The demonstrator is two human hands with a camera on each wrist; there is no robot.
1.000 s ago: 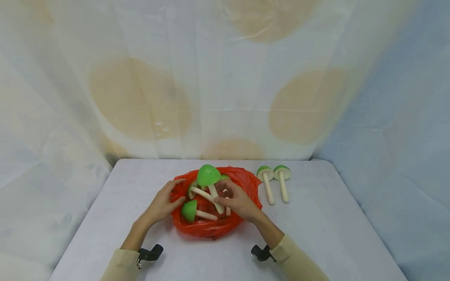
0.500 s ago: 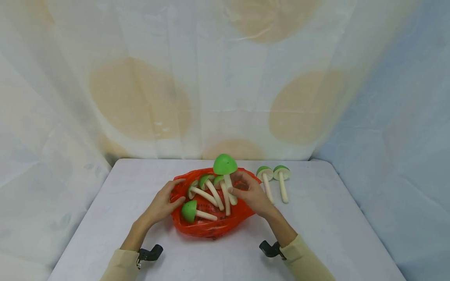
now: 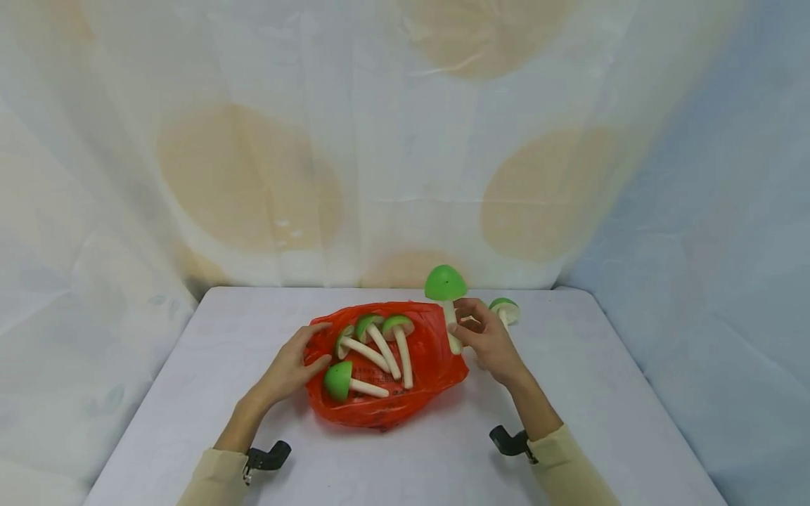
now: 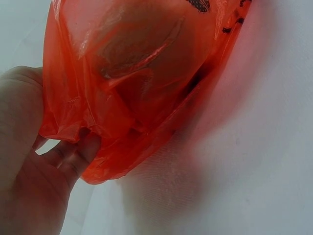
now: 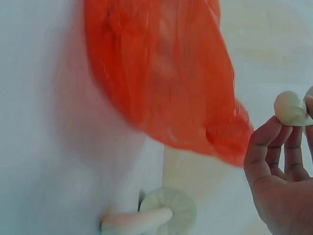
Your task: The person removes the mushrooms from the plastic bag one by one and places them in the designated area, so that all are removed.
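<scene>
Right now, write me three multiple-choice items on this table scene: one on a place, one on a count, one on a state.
1. Where is the left hand?
A. on the edge of the crinkled orange plastic bag
B. on the white table
C. in the air

2. How many green-capped toy mushrooms with cream stems lie on the bag?
A. two
B. four
C. six

3. How is the raised green-capped mushroom held?
A. lying flat
B. cap down
C. cap up, stem pinched by the right hand

Answers: 1 A, its fingers grip the bag's rim; 2 B, four caps show in the head view; 3 C, the cap stands above the fingers.
</scene>
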